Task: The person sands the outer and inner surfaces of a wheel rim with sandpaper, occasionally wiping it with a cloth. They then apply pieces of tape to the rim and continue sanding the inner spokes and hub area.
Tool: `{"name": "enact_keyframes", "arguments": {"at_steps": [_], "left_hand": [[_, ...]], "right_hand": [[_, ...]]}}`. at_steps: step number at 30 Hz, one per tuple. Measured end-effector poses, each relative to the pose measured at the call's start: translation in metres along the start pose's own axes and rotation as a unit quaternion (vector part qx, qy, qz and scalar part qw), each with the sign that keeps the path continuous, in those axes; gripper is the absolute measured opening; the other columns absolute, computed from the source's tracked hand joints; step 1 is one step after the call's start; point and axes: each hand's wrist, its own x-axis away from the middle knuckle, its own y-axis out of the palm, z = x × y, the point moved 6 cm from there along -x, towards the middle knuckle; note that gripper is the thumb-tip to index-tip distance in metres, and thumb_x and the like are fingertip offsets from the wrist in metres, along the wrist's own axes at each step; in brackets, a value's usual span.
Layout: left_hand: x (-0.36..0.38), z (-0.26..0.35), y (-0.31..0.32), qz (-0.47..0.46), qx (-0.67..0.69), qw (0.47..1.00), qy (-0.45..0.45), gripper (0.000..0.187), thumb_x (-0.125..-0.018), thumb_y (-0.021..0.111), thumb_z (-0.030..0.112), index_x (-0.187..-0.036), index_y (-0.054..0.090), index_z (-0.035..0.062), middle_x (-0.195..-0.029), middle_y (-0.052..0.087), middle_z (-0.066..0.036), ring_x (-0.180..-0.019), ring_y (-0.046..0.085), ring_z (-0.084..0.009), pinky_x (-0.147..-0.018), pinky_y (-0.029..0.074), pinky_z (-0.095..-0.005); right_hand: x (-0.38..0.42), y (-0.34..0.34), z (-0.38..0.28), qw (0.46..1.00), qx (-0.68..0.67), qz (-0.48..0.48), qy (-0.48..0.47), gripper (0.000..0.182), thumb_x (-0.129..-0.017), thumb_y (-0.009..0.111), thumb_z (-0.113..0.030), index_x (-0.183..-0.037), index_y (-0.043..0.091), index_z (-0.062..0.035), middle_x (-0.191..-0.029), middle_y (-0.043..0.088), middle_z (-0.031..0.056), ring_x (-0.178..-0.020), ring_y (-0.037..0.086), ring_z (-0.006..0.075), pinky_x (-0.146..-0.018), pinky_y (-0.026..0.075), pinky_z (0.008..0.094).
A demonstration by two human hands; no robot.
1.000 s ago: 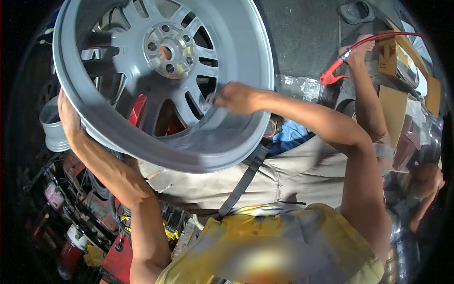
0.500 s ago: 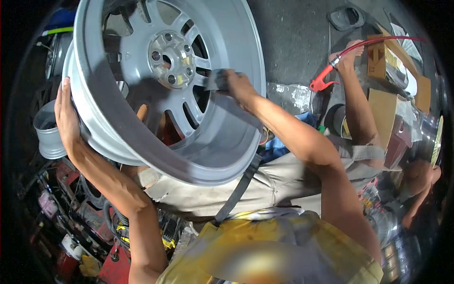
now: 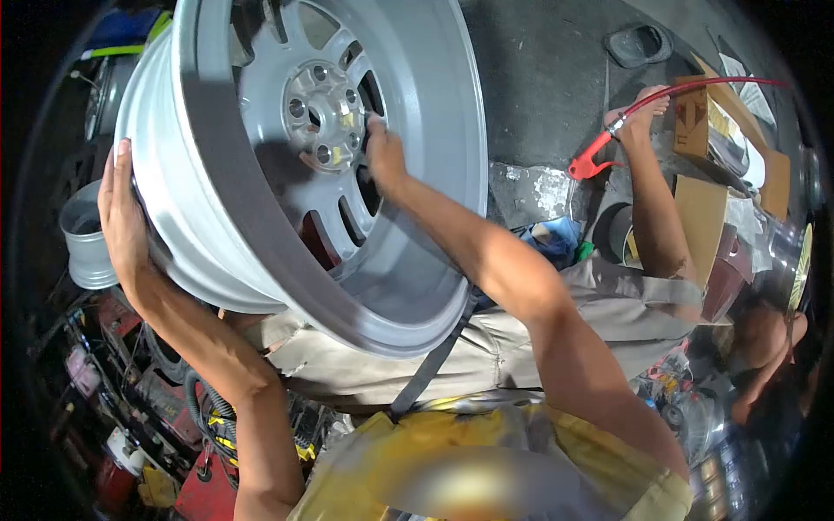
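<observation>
A large silver-grey alloy wheel rim [image 3: 417,217] leans tilted over the lap, its spokes and hub [image 3: 323,117] facing up. Against the outer left side of its barrel my left hand [image 3: 124,204] lies flat, fingers stretched out and holding nothing. My right hand [image 3: 387,161] reaches inside the rim, at the spokes just right of the hub. Its fingers look curled, partly hidden and slightly blurred. The dark grey pad it gripped half a second ago is hardly visible now.
A smaller grey wheel rim [image 3: 87,239] stands at the left. Right of the rim are a red air blow gun [image 3: 592,158] on a hose, a bare foot [image 3: 643,108], a sandal [image 3: 638,45] and cardboard boxes [image 3: 699,204]. Tools and machine parts crowd the lower left.
My right hand has moved left and inward, closer to the hub. The rim appears shifted slightly right and down in view. My left hand stays on its outer side.
</observation>
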Motion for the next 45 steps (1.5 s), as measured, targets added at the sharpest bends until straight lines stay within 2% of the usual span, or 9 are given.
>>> {"name": "enact_keyframes", "arguments": {"at_steps": [5, 7, 15, 19, 22, 29, 31, 39, 45], "left_hand": [[0.005, 0.009, 0.003, -0.032, 0.025, 0.999, 0.025, 0.059, -0.097, 0.059, 0.039, -0.135, 0.053, -0.0060, -0.133, 0.059, -0.017, -0.124, 0.052, -0.0223, -0.108, 0.033, -0.0305], [0.007, 0.008, 0.004, -0.035, 0.024, 0.999, 0.026, 0.059, -0.097, 0.058, 0.038, -0.135, 0.053, -0.0068, -0.132, 0.059, -0.017, -0.124, 0.052, -0.0224, -0.108, 0.033, -0.0302], [0.011, 0.014, 0.007, -0.048, 0.016, 0.998, 0.022, 0.059, -0.099, 0.057, 0.037, -0.136, 0.051, -0.0089, -0.131, 0.059, -0.016, -0.123, 0.051, -0.0215, -0.107, 0.033, -0.0294], [0.008, 0.003, 0.005, -0.046, 0.072, 0.996, 0.008, 0.061, -0.098, 0.058, 0.038, -0.136, 0.051, -0.0085, -0.134, 0.057, -0.018, -0.125, 0.051, -0.0221, -0.108, 0.033, -0.0308], [0.007, -0.002, 0.001, -0.072, 0.050, 0.996, 0.026, 0.062, -0.098, 0.059, 0.038, -0.137, 0.049, -0.0091, -0.135, 0.056, -0.018, -0.125, 0.050, -0.0230, -0.109, 0.032, -0.0307], [0.004, 0.008, 0.003, -0.048, 0.004, 0.999, 0.021, 0.062, -0.097, 0.059, 0.040, -0.137, 0.051, -0.0059, -0.135, 0.056, -0.018, -0.126, 0.050, -0.0238, -0.109, 0.032, -0.0319], [0.001, 0.002, 0.001, -0.048, 0.003, 0.998, 0.030, 0.061, -0.097, 0.058, 0.042, -0.137, 0.053, -0.0039, -0.135, 0.056, -0.019, -0.126, 0.050, -0.0242, -0.109, 0.032, -0.0317], [-0.016, -0.015, 0.003, -0.103, 0.019, 0.994, 0.021, 0.047, -0.103, 0.046, 0.027, -0.138, 0.050, -0.0040, -0.129, 0.059, -0.014, -0.113, 0.060, -0.0195, -0.098, 0.046, -0.0296], [-0.021, -0.027, -0.005, -0.080, 0.059, 0.995, 0.007, 0.056, -0.100, 0.056, 0.036, -0.137, 0.051, -0.0057, -0.140, 0.052, -0.015, -0.129, 0.048, -0.0191, -0.109, 0.032, -0.0296]], "right_hand": [[-0.044, -0.009, -0.016, 0.995, 0.092, 0.021, -0.026, 0.056, -0.098, 0.042, -0.040, -0.110, 0.064, 0.0091, -0.103, 0.065, 0.0347, -0.103, 0.063, 0.0386, -0.093, 0.043, 0.0449], [-0.021, -0.003, -0.027, 0.996, -0.061, -0.059, 0.003, 0.057, -0.099, 0.043, -0.041, -0.112, 0.064, 0.0105, -0.088, 0.066, 0.0145, -0.083, 0.060, 0.0230, -0.079, 0.047, 0.0395], [-0.047, -0.007, -0.008, 0.989, 0.142, -0.031, 0.018, 0.049, -0.101, 0.043, -0.034, -0.125, 0.059, 0.0053, -0.118, 0.062, 0.0173, -0.110, 0.058, 0.0248, -0.093, 0.045, 0.0363], [-0.018, -0.001, -0.015, 0.976, -0.162, -0.129, 0.060, 0.052, -0.101, 0.041, -0.035, -0.131, 0.055, 0.0047, -0.128, 0.058, 0.0169, -0.112, 0.057, 0.0236, -0.096, 0.044, 0.0364], [-0.035, 0.003, -0.061, 0.992, 0.031, -0.084, -0.083, 0.056, -0.098, 0.038, -0.039, -0.120, 0.061, 0.0068, -0.121, 0.064, 0.0246, -0.113, 0.058, 0.0339, -0.096, 0.041, 0.0413], [-0.101, 0.015, -0.061, 0.990, 0.109, -0.077, -0.040, 0.054, -0.099, 0.038, -0.038, -0.117, 0.063, 0.0059, -0.125, 0.063, 0.0211, -0.102, 0.064, 0.0375, -0.093, 0.044, 0.0491], [-0.049, -0.015, -0.065, 0.982, -0.090, -0.166, 0.013, 0.044, -0.102, 0.042, -0.033, -0.119, 0.061, 0.0029, -0.111, 0.063, 0.0170, -0.087, 0.064, 0.0249, -0.085, 0.051, 0.0397], [-0.005, -0.112, -0.053, 0.948, -0.157, -0.263, 0.087, 0.051, -0.105, 0.034, -0.029, -0.144, 0.031, 0.0037, -0.131, 0.055, 0.0207, -0.111, 0.064, 0.0365, -0.092, 0.057, 0.0377], [-0.024, -0.080, -0.058, 0.987, 0.030, -0.142, -0.073, 0.044, -0.097, 0.049, -0.034, -0.115, 0.067, 0.0019, -0.103, 0.069, 0.0091, -0.093, 0.061, 0.0166, -0.085, 0.046, 0.0314]]}}
